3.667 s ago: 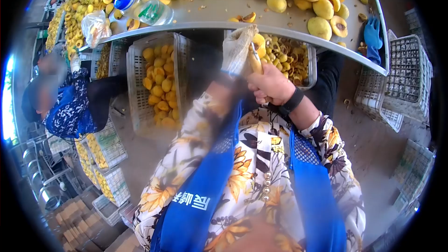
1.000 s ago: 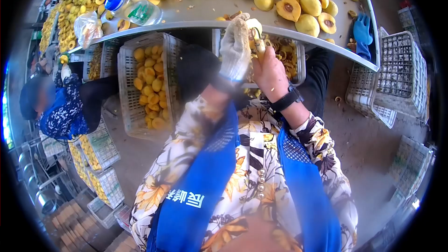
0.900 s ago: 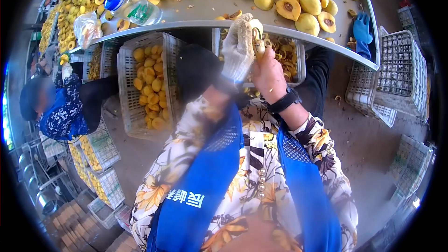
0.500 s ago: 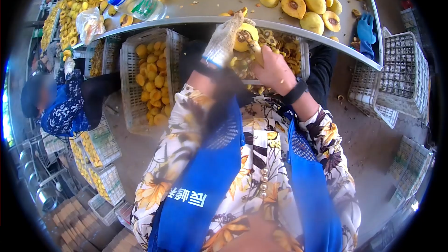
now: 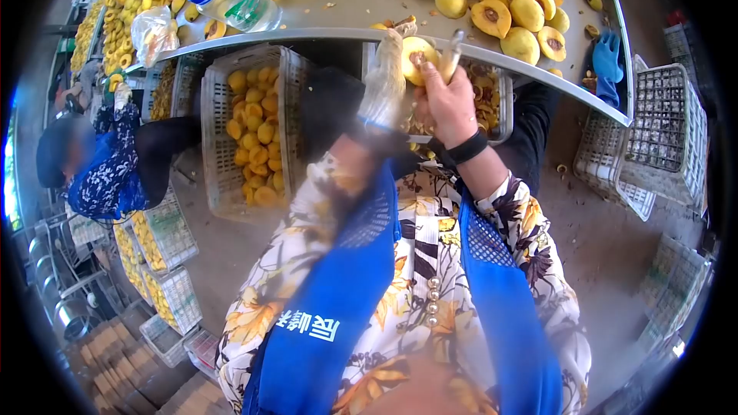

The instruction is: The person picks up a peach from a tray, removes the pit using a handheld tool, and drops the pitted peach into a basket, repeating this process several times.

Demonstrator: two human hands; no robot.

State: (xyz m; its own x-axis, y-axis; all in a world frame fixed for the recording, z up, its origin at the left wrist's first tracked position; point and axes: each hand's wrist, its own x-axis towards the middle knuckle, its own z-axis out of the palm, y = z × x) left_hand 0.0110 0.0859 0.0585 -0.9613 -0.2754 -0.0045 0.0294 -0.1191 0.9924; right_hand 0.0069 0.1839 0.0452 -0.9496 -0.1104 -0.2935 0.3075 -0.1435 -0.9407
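My left hand (image 5: 383, 77), in a whitish work glove, is closed around a yellow peach half (image 5: 416, 54) with its cut face showing a brown centre. My right hand (image 5: 452, 104), bare with a black band at the wrist, grips a short pitting tool (image 5: 452, 52); its blurred tip points up beside the fruit. The right thumb touches the edge of the peach half. Both hands are just in front of the metal table edge, above a crate (image 5: 504, 107) of peach scraps and pits.
The metal table (image 5: 338, 11) bears many peach halves (image 5: 526, 14), a blue-capped bottle (image 5: 234, 1), a plastic bag (image 5: 154, 34) and a blue glove (image 5: 606, 69). A crate of peaches (image 5: 211, 138) stands at left, near a co-worker (image 5: 115, 161). Crates (image 5: 665, 119) are stacked at right.
The tool has come away from the cut face and now points upward. My right thumb has moved onto the peach half. Both hands have shifted slightly right in view.
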